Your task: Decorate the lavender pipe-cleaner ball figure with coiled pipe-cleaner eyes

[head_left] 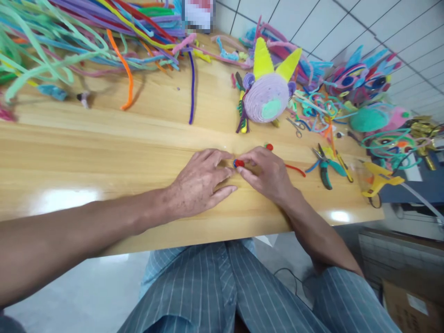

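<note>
Between the thumb and fingertips of my right hand (267, 175) is a small red-and-blue pipe cleaner coil (239, 163), held just above the wooden table. A red pipe cleaner end (296, 169) shows to the right of that hand; whether it joins the coil is hidden. My left hand (203, 182) hovers close on the coil's left side, palm down, its fingers apart and the fingertips almost at it. Just beyond my right hand lies another small red coil (269, 146) with a bit of green.
A lilac coiled head with yellow ears (267, 97) sits beyond my hands. On the right lie scissors (296, 127), pliers (325, 167), a yellow cutter (344, 166) and a yellow glue gun (379, 178). Loose pipe cleaners (138, 27) fill the far left. A purple one (192, 88) lies alone.
</note>
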